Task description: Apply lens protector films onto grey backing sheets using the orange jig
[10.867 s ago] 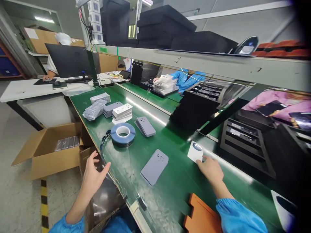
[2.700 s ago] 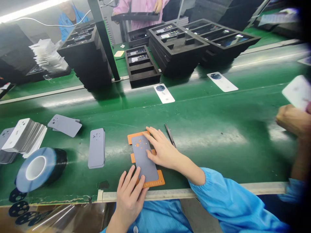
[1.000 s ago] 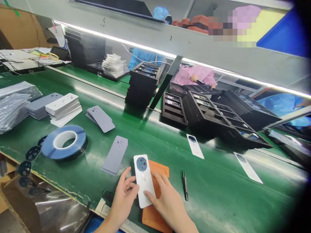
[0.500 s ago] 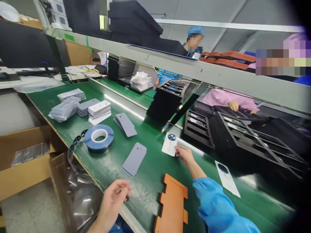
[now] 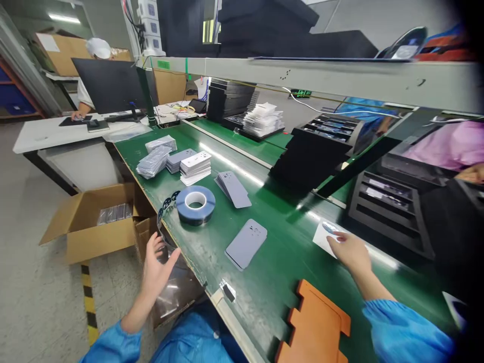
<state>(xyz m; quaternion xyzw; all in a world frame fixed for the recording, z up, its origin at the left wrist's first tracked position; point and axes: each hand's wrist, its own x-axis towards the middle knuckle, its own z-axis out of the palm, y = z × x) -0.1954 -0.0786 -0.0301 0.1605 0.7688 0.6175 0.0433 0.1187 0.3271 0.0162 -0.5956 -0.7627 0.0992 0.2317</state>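
Note:
My left hand (image 5: 157, 267) is held off the table's front edge with thumb and fingers spread and nothing in it. It is nearest to the strip of dark round pieces (image 5: 166, 204) that trails from a blue roll (image 5: 195, 205). At the right, my right hand (image 5: 350, 250) rests over a white card (image 5: 320, 236) with a dark round patch, its fingers covering part of it; whether they grip it is hidden. Grey phone-shaped sheets (image 5: 246, 244) lie between the hands, and another fanned stack (image 5: 233, 189) lies behind them.
An orange notched plate (image 5: 315, 322) lies at the front. Black trays (image 5: 389, 214) stand at the right, beneath a shelf rail (image 5: 234, 70). White cards (image 5: 195, 166) and wrapped packs (image 5: 154, 161) sit farther left. An open carton (image 5: 100, 242) is on the floor. A person sits behind a monitor (image 5: 113, 83).
The view has swung left. My left hand has moved left to the table's edge and its fingers have spread. My right hand has come farther over the white card.

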